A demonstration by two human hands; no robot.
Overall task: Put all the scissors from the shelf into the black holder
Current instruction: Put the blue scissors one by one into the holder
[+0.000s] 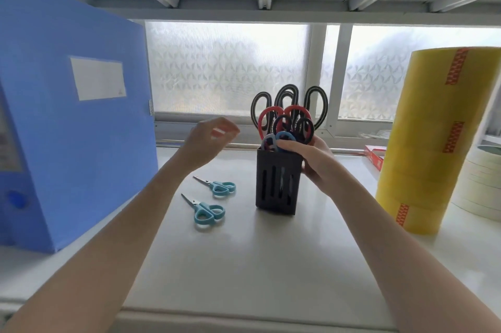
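Observation:
A black slotted holder point(278, 183) stands upright mid-shelf, packed with several scissors: black-handled ones point(314, 105) at the back, red ones point(271, 116) and a blue-handled pair point(284, 136) in front. My right hand point(311, 159) grips the holder's upper right side, thumb over its rim by the blue handles. Two small teal scissors lie flat on the white shelf point(244, 265) to the holder's left: one farther back point(219, 187), one nearer point(207, 212). My left hand point(210, 140) hovers above them, fingers loosely curled and holding nothing.
A large blue file box point(76, 116) stands at the left. A tall stack of yellow tape rolls point(428, 143) and pale tape rolls point(479, 183) stand at the right, with a red box point(375, 155) behind. A frosted window backs the shelf.

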